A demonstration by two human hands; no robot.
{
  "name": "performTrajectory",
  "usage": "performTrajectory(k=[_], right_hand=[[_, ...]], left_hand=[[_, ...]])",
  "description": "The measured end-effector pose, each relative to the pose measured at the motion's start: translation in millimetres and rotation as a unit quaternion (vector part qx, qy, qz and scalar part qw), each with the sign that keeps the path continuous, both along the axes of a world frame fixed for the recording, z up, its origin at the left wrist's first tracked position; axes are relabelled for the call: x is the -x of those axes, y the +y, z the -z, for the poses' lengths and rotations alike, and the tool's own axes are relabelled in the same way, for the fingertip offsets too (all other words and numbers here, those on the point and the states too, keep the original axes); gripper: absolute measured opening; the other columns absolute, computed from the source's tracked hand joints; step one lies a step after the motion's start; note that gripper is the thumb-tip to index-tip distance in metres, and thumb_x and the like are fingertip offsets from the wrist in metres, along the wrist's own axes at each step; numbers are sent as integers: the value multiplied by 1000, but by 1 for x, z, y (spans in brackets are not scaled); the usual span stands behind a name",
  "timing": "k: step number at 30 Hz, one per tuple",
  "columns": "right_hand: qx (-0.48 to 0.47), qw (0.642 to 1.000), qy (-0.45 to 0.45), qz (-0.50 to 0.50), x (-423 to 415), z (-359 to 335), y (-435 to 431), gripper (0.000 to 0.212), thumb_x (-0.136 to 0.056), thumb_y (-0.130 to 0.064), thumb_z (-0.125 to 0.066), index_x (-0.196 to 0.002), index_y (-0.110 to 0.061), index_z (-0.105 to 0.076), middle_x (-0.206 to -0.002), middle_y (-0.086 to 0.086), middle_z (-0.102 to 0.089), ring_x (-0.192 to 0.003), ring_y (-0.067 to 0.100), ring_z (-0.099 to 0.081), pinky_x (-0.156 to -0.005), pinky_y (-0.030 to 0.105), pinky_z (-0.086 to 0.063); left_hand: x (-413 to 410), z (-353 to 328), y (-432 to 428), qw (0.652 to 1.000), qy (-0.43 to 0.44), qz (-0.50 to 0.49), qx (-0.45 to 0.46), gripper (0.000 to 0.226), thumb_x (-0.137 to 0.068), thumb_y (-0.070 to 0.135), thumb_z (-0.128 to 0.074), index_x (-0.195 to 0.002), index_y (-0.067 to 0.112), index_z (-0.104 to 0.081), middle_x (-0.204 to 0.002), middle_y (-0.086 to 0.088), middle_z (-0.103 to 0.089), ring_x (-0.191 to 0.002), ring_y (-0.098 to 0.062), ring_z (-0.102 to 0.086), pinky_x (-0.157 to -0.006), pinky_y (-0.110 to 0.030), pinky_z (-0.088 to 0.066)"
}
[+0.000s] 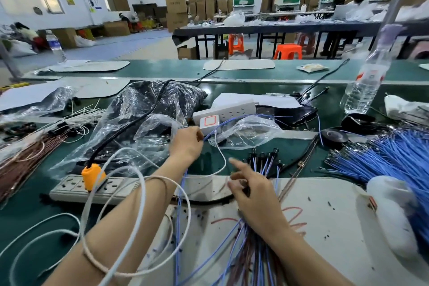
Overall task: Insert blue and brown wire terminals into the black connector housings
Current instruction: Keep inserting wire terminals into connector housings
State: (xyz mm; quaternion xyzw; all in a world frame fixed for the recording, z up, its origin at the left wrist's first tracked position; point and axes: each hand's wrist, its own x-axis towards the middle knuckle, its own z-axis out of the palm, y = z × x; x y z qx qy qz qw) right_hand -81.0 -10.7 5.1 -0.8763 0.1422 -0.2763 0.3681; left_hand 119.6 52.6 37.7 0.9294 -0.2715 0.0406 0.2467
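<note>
My left hand (186,144) is stretched forward at the mouth of a clear plastic bag (137,127) full of black connector housings and pinches a blue wire (234,121) that arcs off to the right. My right hand (249,189) grips a bundle of blue and brown wires (253,253), its forefinger stretched out. Several of those wires end in black housings (263,157) standing just beyond that hand. A big pile of loose blue wires (394,158) lies at the right. Brown wires (27,158) lie at the far left.
A white power strip (72,187) with an orange plug (92,175) sits in front of the bag. White cord (111,195) loops over my left forearm. A second small clear bag (248,132), a white socket block (222,115) and a water bottle (366,83) stand further back.
</note>
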Motion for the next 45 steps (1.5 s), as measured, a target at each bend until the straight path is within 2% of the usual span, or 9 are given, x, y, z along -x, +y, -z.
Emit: performTrajectory(k=[5, 12, 21, 25, 27, 30, 34, 40, 45], right_hand=[[-140, 977, -138, 85, 5, -2, -6, 27, -93, -16, -60, -115, -31, -60, -84, -12, -67, -79, -2, -61, -70, 5, -43], [-350, 919, -173, 58, 1, -7, -12, 16, -92, -15, -60, -89, -27, -70, -69, -10, -72, -61, 7, -66, -61, 15, -51], [-437, 873, -207, 64, 2, -7, -18, 13, -93, -17, -58, -91, -17, -70, -66, 2, -69, -49, 11, -59, -52, 17, -50], [-445, 872, -198, 57, 3, -7, -20, 18, -99, -14, -49, -101, -19, -67, -64, 3, -68, -48, 13, -60, -50, 19, -50], [-433, 878, -193, 58, 6, -5, -20, 20, -100, -14, -48, -101, -21, -67, -64, 3, -67, -50, 13, -60, -51, 19, -51], [-427, 881, -196, 55, 10, -2, -21, 21, -100, -14, -47, -98, -21, -67, -65, 6, -67, -51, 16, -60, -53, 20, -51], [-422, 885, -191, 44, 11, -2, -21, 22, -100, -13, -47, -97, -21, -67, -64, 8, -67, -50, 15, -59, -51, 20, -50], [-410, 894, -175, 45, 10, 0, -21, 21, -100, -13, -47, -96, -18, -67, -64, 8, -67, -50, 16, -59, -51, 20, -49], [-378, 913, -153, 26, 12, -6, -16, 22, -99, -12, -47, -95, -14, -68, -65, 7, -67, -49, 14, -54, -50, 19, -46]], left_hand=[[28, -5, 12, 980, -50, 143, 130, 12, -85, 4, -64, -92, 14, -65, -89, -2, -69, -83, -18, -64, -81, -31, -52], [70, 13, 33, 920, 15, 354, 165, 8, -82, 2, -70, -85, 9, -66, -77, 6, -66, -71, -7, -62, -72, -21, -51], [50, 6, 31, 946, -38, 247, 205, 10, -83, 4, -68, -92, 8, -70, -80, 8, -66, -69, 4, -60, -74, -17, -51], [14, -24, 6, 949, 5, 114, 295, 19, -91, 8, -61, -110, 5, -63, -105, -9, -70, -91, -17, -65, -90, -26, -50], [-2, -30, -6, 971, 41, 87, 220, 33, -95, 14, -56, -127, 8, -53, -124, -11, -61, -112, -23, -57, -100, -33, -43], [-15, -24, -8, 1000, 8, 14, 7, 32, -93, 14, -54, -124, 5, -50, -130, -19, -47, -115, -34, -51, -99, -39, -39], [-9, -13, 8, 970, -3, 20, -244, 27, -88, 17, -58, -110, 0, -57, -124, -21, -54, -107, -36, -58, -89, -43, -50], [2, -20, 26, 960, 53, 39, -273, 19, -80, 18, -66, -79, 8, -50, -76, -6, -56, -75, -27, -56, -63, -31, -47], [21, -41, 34, 978, 41, 1, -205, 23, -78, 27, -61, -69, 15, -44, -71, -1, -47, -79, -26, -53, -72, -32, -46]])
